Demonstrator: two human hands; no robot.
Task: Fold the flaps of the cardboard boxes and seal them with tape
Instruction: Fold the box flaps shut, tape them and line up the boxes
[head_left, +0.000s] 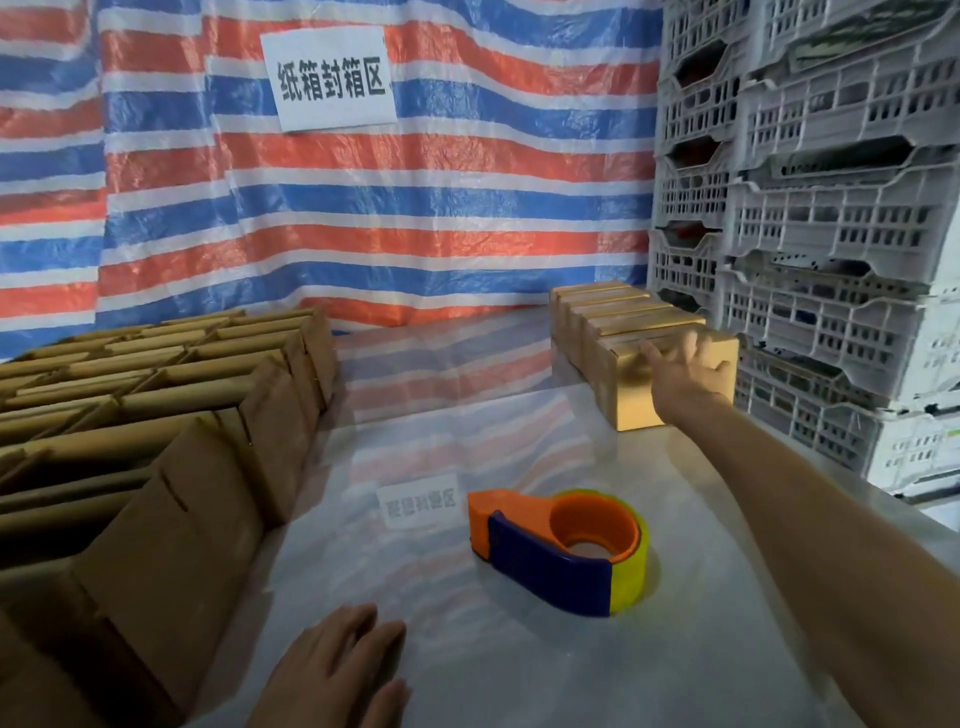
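Note:
A row of closed small cardboard boxes (613, 317) stands at the back right of the table. My right hand (685, 371) is stretched out over the nearest box (636, 400) of that row, fingers spread and blurred; it touches the box's top, without a firm hold that I can see. An orange and blue tape dispenser (558, 551) with a yellowish roll lies flat in the middle of the table. My left hand (337, 670) rests flat on the table near the front edge, holding nothing. Many open-flapped boxes (156, 415) fill the left side.
The table (467, 415) has a glossy white plastic cover. White slotted plastic crates (810, 208) are stacked high along the right. A red, blue and white striped tarp with a paper sign (332, 78) hangs behind.

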